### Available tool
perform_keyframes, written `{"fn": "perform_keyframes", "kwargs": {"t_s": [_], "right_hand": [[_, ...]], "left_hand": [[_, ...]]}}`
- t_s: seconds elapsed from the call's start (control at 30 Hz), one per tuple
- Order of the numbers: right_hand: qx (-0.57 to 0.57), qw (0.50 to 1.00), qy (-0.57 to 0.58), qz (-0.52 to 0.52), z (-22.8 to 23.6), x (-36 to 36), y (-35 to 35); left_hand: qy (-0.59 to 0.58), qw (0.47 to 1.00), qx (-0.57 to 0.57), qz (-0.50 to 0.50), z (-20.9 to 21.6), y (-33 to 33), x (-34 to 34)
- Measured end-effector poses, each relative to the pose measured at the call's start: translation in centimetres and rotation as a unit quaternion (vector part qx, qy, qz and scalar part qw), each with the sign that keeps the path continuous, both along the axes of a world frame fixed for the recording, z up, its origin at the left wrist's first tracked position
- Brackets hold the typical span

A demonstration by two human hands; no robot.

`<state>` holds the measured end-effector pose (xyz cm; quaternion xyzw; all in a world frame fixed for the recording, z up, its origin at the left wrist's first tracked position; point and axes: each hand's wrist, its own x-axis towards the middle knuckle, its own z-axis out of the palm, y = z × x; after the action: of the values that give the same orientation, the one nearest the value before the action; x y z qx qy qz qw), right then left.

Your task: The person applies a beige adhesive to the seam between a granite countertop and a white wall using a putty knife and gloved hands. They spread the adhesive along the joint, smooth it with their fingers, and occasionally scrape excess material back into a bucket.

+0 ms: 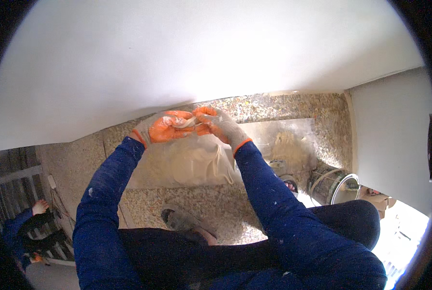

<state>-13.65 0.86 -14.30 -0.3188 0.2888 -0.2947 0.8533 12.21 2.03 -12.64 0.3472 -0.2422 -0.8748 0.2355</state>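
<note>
Both my hands wear dusty gloves with orange palms and are raised close together in front of the white wall. My left hand (168,127) has its fingers curled round one side of a pale, twisted bit of thin sheeting (189,123). Right beside it, my right hand (217,126) pinches the other side. Below them a crumpled cream sheet or bag (196,162) lies on the speckled floor; whether the bit in my fingers belongs to it I cannot tell. My gloves hide most of what they grip.
White wall (201,53) stands ahead, with a grey panel (395,135) at right. A metal bucket (322,186) is near my right knee, with cardboard (378,199) beyond. My slippered foot (182,220) is below. At far left, a person's hand (40,207) shows near a railing (17,179).
</note>
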Motion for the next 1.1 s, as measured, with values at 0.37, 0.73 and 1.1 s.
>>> {"fn": "perform_keyframes", "kwargs": {"t_s": [0.37, 0.73, 1.1], "right_hand": [[-0.027, 0.996, 0.084, 0.007, 0.1, -0.8, -1.0], [0.008, 0.987, 0.137, -0.087, -1.7, -7.0, -2.7], [0.061, 0.936, 0.276, -0.212, -3.0, -13.1, -3.9]], "left_hand": [[-0.119, 0.989, -0.023, -0.087, -1.7, -0.7, -0.5], [-0.360, 0.927, -0.073, -0.076, 2.1, -5.9, -12.3], [-0.308, 0.936, -0.164, 0.053, -4.1, -6.3, -20.8]]}}
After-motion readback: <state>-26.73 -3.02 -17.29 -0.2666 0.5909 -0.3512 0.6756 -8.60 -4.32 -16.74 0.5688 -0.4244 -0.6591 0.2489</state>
